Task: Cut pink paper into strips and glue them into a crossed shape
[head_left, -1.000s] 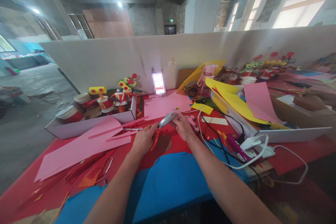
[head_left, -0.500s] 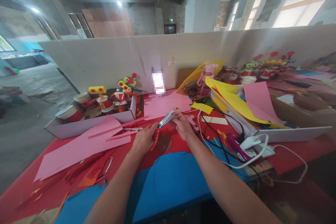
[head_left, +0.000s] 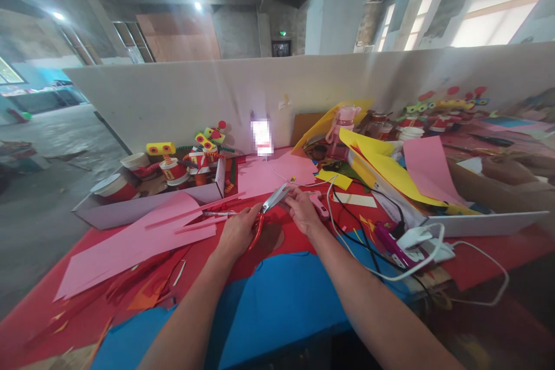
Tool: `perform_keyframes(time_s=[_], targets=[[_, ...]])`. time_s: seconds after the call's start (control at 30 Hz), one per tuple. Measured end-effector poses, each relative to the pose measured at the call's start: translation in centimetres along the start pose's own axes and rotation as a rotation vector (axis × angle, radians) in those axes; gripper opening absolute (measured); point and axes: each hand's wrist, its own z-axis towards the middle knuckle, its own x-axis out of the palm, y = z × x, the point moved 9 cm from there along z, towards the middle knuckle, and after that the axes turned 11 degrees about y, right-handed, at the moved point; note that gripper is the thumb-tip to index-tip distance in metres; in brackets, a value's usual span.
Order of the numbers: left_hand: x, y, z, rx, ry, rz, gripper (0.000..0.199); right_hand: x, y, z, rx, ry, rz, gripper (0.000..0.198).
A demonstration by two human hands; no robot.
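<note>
My left hand [head_left: 238, 232] is closed around the red-orange handles of a pair of scissors [head_left: 274, 199]. Its metal blades point up and to the right, towards my right hand [head_left: 302, 208]. The fingers of that hand are pinched together right beside the blade tips; whatever they hold is too small or too hidden to make out. Beneath both hands lies a red table covering [head_left: 277, 237], with a blue sheet [head_left: 286, 295] nearer to me. A pink glue gun [head_left: 319, 206] rests just right of my right hand.
Pink paper sheets and strips [head_left: 130, 243] lie on the left, before a box [head_left: 151, 205] of paper-cup figures. Cables run from a purple power strip [head_left: 396, 245] on the right. Beyond it stands a white box [head_left: 485, 223] with yellow and pink paper. A white partition [head_left: 195, 92] closes the back.
The scissor blades have turned slightly in my left hand, beside the right fingertips. Both hands otherwise stay almost where they were.
</note>
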Motion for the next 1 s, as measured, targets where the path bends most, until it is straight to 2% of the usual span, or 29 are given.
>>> perform_keyframes(time_s=[0.33, 0.63, 1.0], targets=[[-0.16, 0.04, -0.08, -0.003, 0.019, 0.001, 0.048, 0.33, 0.56, -0.14, -0.009, -0.002, -0.008, 0.029], [-0.39, 0.08, -0.07, -0.035, -0.015, 0.009, 0.05, -0.27, -0.32, -0.04, 0.033, -0.016, 0.003, 0.027], [-0.05, 0.31, 0.1, -0.031, 0.002, 0.016, 0.05, -0.4, -0.3, -0.01, 0.017, -0.021, -0.009, 0.029]])
